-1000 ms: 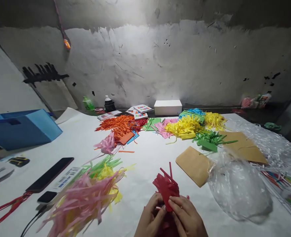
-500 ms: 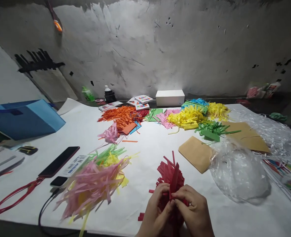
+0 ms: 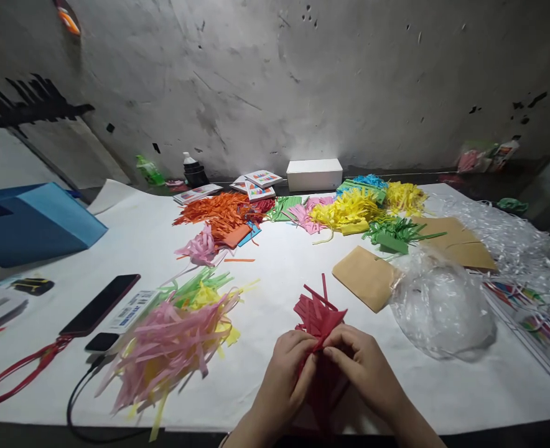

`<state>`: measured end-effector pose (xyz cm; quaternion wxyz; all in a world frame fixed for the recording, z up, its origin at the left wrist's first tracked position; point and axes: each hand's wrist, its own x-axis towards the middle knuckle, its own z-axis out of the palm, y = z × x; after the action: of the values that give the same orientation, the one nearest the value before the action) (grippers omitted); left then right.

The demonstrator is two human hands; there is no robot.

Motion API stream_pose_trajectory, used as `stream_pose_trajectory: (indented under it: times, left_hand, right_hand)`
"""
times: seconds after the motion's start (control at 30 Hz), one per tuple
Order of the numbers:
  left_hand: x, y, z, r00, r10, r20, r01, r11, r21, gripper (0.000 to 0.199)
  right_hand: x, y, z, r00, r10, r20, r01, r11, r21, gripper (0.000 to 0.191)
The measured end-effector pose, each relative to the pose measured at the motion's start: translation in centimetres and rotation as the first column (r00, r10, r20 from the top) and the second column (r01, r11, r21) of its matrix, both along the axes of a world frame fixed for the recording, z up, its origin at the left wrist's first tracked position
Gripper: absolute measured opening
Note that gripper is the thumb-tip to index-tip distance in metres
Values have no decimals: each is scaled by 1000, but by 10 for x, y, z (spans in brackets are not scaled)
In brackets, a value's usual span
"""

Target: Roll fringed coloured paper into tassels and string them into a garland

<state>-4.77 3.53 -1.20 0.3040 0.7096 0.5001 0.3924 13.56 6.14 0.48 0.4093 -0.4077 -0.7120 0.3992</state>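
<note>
A bunch of red paper strips (image 3: 319, 316) is gathered near the front edge of the white-covered table (image 3: 265, 292). Closed around its middle from the left is my left hand (image 3: 293, 367), thumb and fingers pinching the strips. My right hand (image 3: 361, 364) pinches the same spot from the other side, its fingertips almost touching the left ones. Above the hands the strip ends fan out; below, more red paper hangs between the wrists, partly hidden.
Pink strips (image 3: 177, 339) lie to the left beside a phone (image 3: 100, 305) and a cabled black device (image 3: 101, 342). Orange (image 3: 214, 214), yellow (image 3: 349, 211) and green fringe (image 3: 394, 231) line the back. At right are a brown envelope (image 3: 366, 278) and a clear plastic bag (image 3: 443, 305).
Both hands have shifted slightly up with the red strips, the wrists now showing. The upright red strip is folded down into the pinch. The whole view has shifted a little.
</note>
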Motion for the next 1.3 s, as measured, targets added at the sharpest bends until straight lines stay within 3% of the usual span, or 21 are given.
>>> stream_pose_trajectory:
  times: [0.03,0.07,0.13,0.17,0.23,0.3,0.43,0.5,0.63,0.8,1.03,1.3]
  left_hand:
    - [0,1,0,999,16,-38,-15,1000,11,18]
    - [1,1,1,998,26,-63,-25,1000,6,18]
    - [2,2,3,997,35,-69,-38,999,-37,19]
    - [2,3,5,998,42,-54,-45,997,-58,20]
    - [2,3,8,998,58,-7,-58,995,-85,23]
    - [2,3,9,997,70,43,-65,992,-111,25]
    - [4,0,5,979,62,193,-15,971,-238,28]
    - [5,-2,3,954,80,289,12,953,-304,29]
    - [8,-4,0,926,97,364,33,941,-337,31]
    - [7,-5,-8,928,121,352,-1,946,-324,33]
    - [7,-6,-11,917,119,380,10,948,-318,31]
    - [7,-4,-12,919,67,390,49,958,-281,28]
  right_hand:
    - [-2,-2,0,995,-72,76,58,984,168,19]
    - [-4,-4,-1,979,-151,139,94,933,347,20]
    - [-8,-7,-5,935,-290,202,108,779,618,19]
    - [-9,-8,-8,918,-334,214,100,716,691,20]
    - [-10,-10,-13,898,-373,233,80,659,748,22]
    - [-10,-12,-18,881,-393,264,78,671,737,22]
    - [-8,-19,-25,897,-345,277,132,806,577,21]
    - [-9,-23,-28,917,-319,242,152,837,526,19]
    - [-13,-28,-33,916,-349,197,192,814,548,19]
    - [-16,-28,-33,939,-281,198,111,794,598,28]
    - [-12,-24,-24,973,-206,99,133,863,487,24]
    - [-12,-18,-18,982,-188,-1,174,906,386,20]
